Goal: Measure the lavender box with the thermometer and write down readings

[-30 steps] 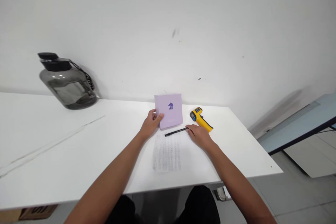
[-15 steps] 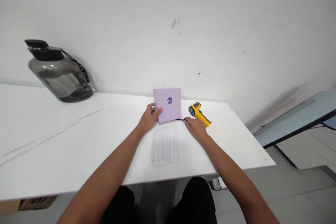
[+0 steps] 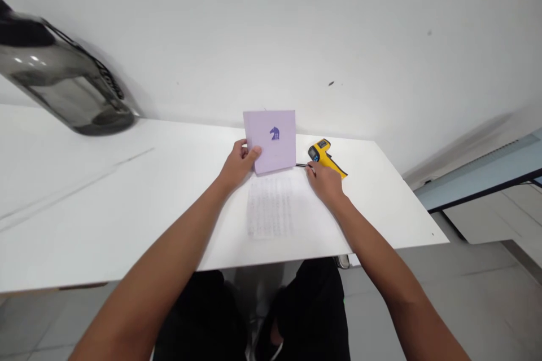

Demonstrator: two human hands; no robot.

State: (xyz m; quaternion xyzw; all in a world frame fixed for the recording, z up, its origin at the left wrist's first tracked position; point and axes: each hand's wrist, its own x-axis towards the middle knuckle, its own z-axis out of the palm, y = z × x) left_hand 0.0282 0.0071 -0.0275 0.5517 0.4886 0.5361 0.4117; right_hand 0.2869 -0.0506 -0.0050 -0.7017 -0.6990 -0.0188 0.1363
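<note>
A person's bare arms (image 3: 182,240) stretch forward and converge, the bare left hand (image 3: 237,167) clasping with thumb (image 3: 254,153) in front and fingers bent behind, the bare right hand (image 3: 326,179) knuckles up, fingertips pinched together

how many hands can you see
2. The left hand grips the left side of the purple box; the right hand holds the dark pen beside the yellow thermometer gun. No others show.
</note>
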